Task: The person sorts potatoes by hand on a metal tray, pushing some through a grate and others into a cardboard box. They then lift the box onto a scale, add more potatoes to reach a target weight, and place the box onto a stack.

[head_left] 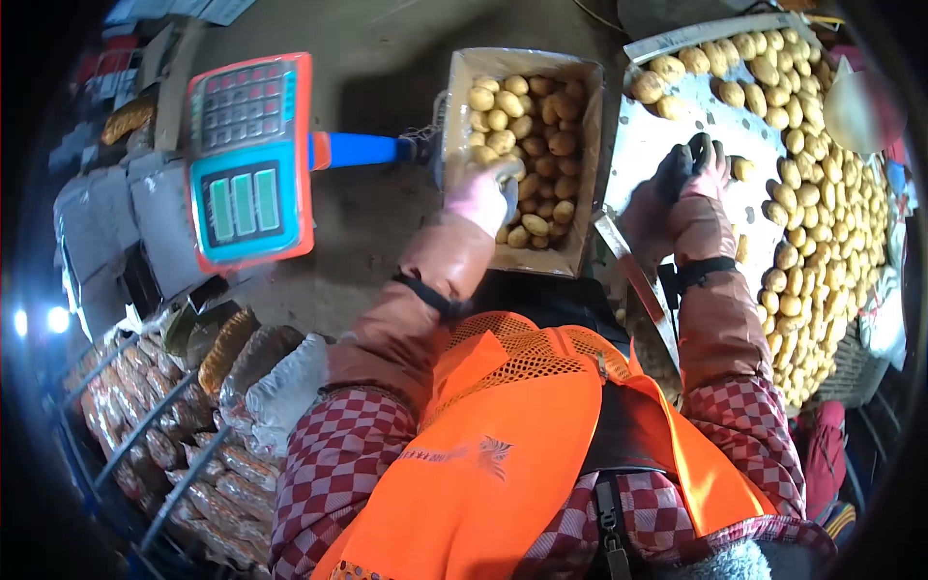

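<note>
Head view | small oval yellow potatoes (pixel 562 143) in open brown cardboard box (pixel 591 145), long axis 12–6, at my left hand's (pixel 483 198) 2 o'clock; that hand's nearer, fingers half-curled, grip unclear | right hand (pixel 704 174) part-curled over white counter (pixel 646 135), hold unclear; lone potato (pixel 742 169) at its 3.

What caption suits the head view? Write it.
Left hand in a box of potatoes, right hand over white surface.
</note>
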Tool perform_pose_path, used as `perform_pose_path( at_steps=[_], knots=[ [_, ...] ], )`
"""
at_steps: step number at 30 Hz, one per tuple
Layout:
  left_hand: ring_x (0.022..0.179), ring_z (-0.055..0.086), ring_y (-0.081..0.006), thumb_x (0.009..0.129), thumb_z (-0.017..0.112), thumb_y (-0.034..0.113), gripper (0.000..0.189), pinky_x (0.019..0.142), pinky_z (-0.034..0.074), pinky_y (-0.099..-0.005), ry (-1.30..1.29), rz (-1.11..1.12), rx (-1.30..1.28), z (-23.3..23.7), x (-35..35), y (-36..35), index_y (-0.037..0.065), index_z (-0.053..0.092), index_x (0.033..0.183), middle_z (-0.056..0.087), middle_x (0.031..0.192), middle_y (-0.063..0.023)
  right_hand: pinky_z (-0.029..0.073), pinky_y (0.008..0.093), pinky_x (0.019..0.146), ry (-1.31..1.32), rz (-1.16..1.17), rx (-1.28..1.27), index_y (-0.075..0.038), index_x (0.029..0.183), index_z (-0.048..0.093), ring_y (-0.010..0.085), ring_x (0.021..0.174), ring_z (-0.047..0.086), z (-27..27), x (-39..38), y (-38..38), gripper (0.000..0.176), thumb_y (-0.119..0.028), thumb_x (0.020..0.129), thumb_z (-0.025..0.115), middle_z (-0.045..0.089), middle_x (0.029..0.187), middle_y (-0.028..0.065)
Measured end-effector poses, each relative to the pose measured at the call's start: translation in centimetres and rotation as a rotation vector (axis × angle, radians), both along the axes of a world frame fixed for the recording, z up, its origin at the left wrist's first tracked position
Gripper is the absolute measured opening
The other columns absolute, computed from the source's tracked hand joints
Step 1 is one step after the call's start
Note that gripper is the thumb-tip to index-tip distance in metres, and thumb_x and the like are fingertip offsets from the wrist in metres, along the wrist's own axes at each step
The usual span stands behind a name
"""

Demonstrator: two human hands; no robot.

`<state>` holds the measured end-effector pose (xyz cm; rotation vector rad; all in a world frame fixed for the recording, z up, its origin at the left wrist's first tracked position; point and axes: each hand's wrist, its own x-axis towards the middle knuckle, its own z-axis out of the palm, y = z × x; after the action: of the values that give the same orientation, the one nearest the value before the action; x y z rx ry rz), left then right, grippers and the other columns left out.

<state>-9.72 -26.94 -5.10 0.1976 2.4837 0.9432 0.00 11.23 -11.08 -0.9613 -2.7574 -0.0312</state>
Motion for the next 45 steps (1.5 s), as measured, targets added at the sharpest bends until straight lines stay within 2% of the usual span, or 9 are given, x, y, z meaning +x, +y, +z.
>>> perform_pose_path(
  at_steps=[8, 13, 18, 20, 22, 25, 31, 36, 45],
  knots=[
    [0.094, 0.069, -0.0210, 0.085, 0.070, 0.001, 0.022, 0.085, 0.053, -0.0299, 0.457, 0.085, 0.499, 6.9, 4.5, 0.7, 0.009, 0.071, 0.106, 0.072, 0.102, -0.0104, 0.054, 0.0307, 0.079, 0.363, -0.216, -1.853, -0.011, 0.130, 0.059, 0.0152, 0.090, 0.062, 13.3, 1.1, -13.4, 0.035, -0.019, 0.096, 0.060, 0.065, 0.107, 0.0009],
    [0.099, 0.066, -0.0320, 0.078, 0.080, 0.022, 0.030, 0.086, 0.054, -0.0356, 0.258, -0.209, 0.315, 13.0, 8.5, 4.1, 0.011, 0.069, 0.103, 0.055, 0.130, -0.0246, 0.049, 0.0406, 0.097, 0.871, 0.193, -2.687, -0.009, 0.145, 0.043, 0.0248, 0.119, 0.056, 6.0, 5.9, -20.8, 0.058, -0.037, 0.096, 0.056, 0.051, 0.138, 0.0171],
    [0.109, 0.063, -0.0260, 0.084, 0.076, 0.018, 0.029, 0.089, 0.054, -0.0357, -0.011, -0.448, 0.737, 13.0, 10.1, 5.3, 0.013, 0.068, 0.111, 0.058, 0.127, -0.0212, 0.057, 0.0370, 0.075, 0.890, -0.544, -2.518, -0.006, 0.138, 0.048, 0.0243, 0.106, 0.062, 3.2, 7.6, -18.2, 0.058, -0.034, 0.090, 0.067, 0.058, 0.127, 0.0179],
    [0.112, 0.062, -0.0246, 0.090, 0.070, 0.015, 0.036, 0.090, 0.054, -0.0367, -0.602, -0.119, 1.041, 12.2, 9.2, 5.0, 0.007, 0.062, 0.124, 0.061, 0.123, -0.0174, 0.057, 0.0376, 0.065, 0.468, -0.294, -2.680, -0.003, 0.133, 0.051, 0.0243, 0.096, 0.066, 13.3, 7.4, -15.5, 0.054, -0.034, 0.091, 0.066, 0.064, 0.115, 0.0168],
    [0.107, 0.063, -0.0267, 0.095, 0.062, 0.017, 0.041, 0.086, 0.056, -0.0404, -0.572, 0.245, 0.890, 10.8, 6.5, 3.5, -0.002, 0.054, 0.131, 0.060, 0.125, -0.0127, 0.056, 0.0403, 0.062, 0.785, -0.561, -2.671, -0.002, 0.129, 0.052, 0.0256, 0.081, 0.065, 14.0, 7.9, -14.7, 0.052, -0.039, 0.094, 0.062, 0.065, 0.100, 0.0157],
    [0.099, 0.064, -0.0248, 0.098, 0.057, 0.015, 0.032, 0.075, 0.054, -0.0354, -0.544, 0.728, 0.896, -2.2, 0.9, -4.5, 0.008, 0.058, 0.129, 0.062, 0.119, -0.0096, 0.056, 0.0414, 0.081, 1.138, 0.045, -2.376, 0.001, 0.134, 0.047, 0.0298, 0.096, 0.061, 10.0, 12.3, -3.8, 0.059, -0.041, 0.094, 0.059, 0.060, 0.107, 0.0172],
    [0.097, 0.063, -0.0268, 0.089, 0.060, 0.008, 0.029, 0.084, 0.052, -0.0351, 0.092, -0.033, 0.107, -7.4, -0.7, -3.7, 0.009, 0.067, 0.117, 0.068, 0.101, -0.0089, 0.053, 0.0473, 0.101, 1.785, -0.385, -2.426, 0.000, 0.147, 0.033, 0.0419, 0.126, 0.051, 17.2, 15.4, -4.5, 0.080, -0.050, 0.091, 0.061, 0.035, 0.149, 0.0271],
    [0.120, 0.056, -0.0339, 0.084, 0.068, 0.024, 0.055, 0.109, 0.042, -0.0384, 0.146, -0.860, -0.763, -6.3, -4.2, 3.2, 0.025, 0.054, 0.137, 0.048, 0.142, -0.0182, 0.057, 0.0493, 0.079, 0.852, -0.463, -2.314, -0.013, 0.146, 0.041, 0.0330, 0.115, 0.058, 15.5, 15.4, -13.6, 0.077, -0.060, 0.088, 0.059, 0.053, 0.136, 0.0142],
    [0.122, 0.055, -0.0347, 0.083, 0.067, 0.009, 0.044, 0.102, 0.046, -0.0388, 0.454, -0.307, -0.131, -10.1, -17.5, 4.7, 0.006, 0.060, 0.127, 0.057, 0.130, -0.0213, 0.047, 0.0454, 0.097, 0.393, -0.528, -2.463, -0.006, 0.147, 0.036, 0.0282, 0.119, 0.056, 13.4, 14.3, -19.1, 0.074, -0.039, 0.089, 0.070, 0.053, 0.136, 0.0123]
  ],
)
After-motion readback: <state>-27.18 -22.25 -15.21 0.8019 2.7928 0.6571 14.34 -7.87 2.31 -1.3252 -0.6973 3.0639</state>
